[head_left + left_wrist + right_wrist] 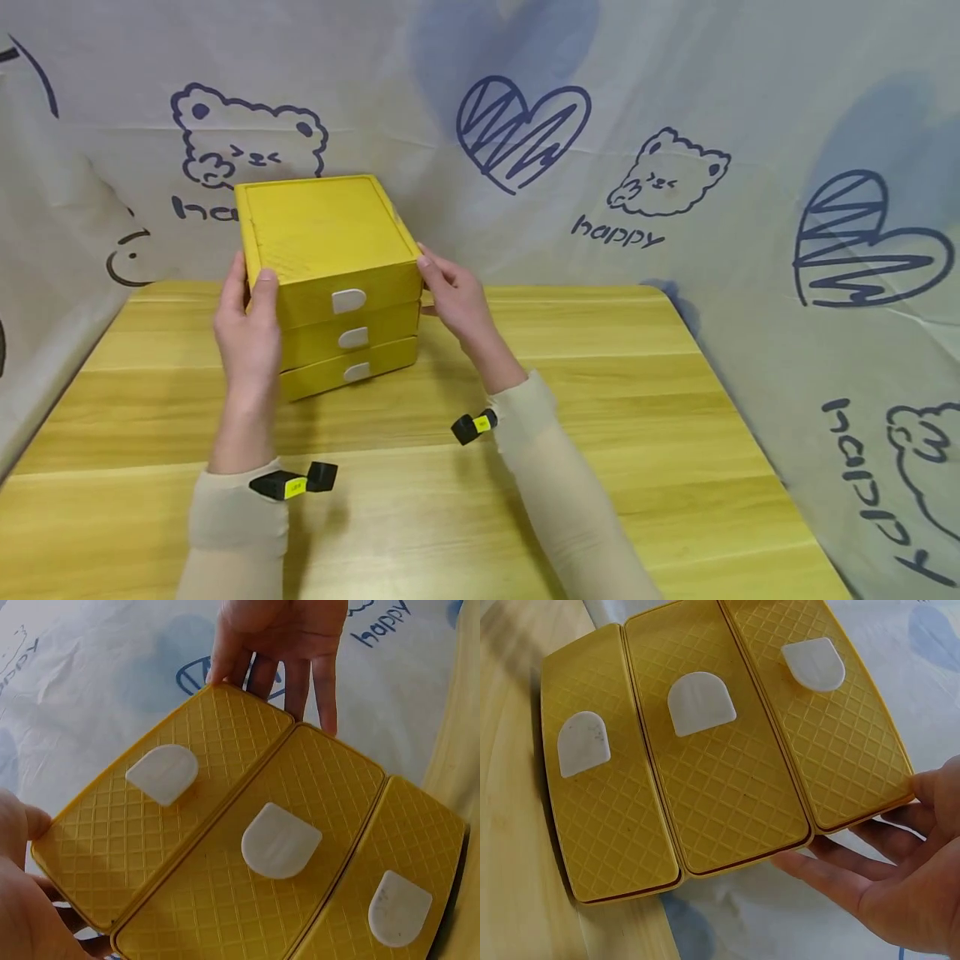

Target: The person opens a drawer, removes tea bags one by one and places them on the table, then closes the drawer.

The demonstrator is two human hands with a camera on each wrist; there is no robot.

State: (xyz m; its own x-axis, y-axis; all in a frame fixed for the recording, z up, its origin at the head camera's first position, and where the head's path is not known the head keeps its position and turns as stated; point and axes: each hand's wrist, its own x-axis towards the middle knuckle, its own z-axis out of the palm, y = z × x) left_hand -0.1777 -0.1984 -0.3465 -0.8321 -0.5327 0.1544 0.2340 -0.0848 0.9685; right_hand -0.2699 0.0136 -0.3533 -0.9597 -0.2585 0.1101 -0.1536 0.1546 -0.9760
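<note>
A yellow three-drawer storage box stands near the far left of the table, its drawer fronts facing me. Each front has a white rounded tab and a diamond-patterned face, plain in both wrist views. My left hand holds the box's left side, thumb at the upper front corner. On the opposite side my right hand grips near the upper front corner, thumb at the top edge and fingers along the side wall. All three drawers are closed. In the right wrist view, the right fingers reach along the box's side.
The wood-grain table runs up to a pale cloth backdrop printed with hearts and bears, close behind the box. More of the cloth hangs along the left and right. A small black camera is on each wrist.
</note>
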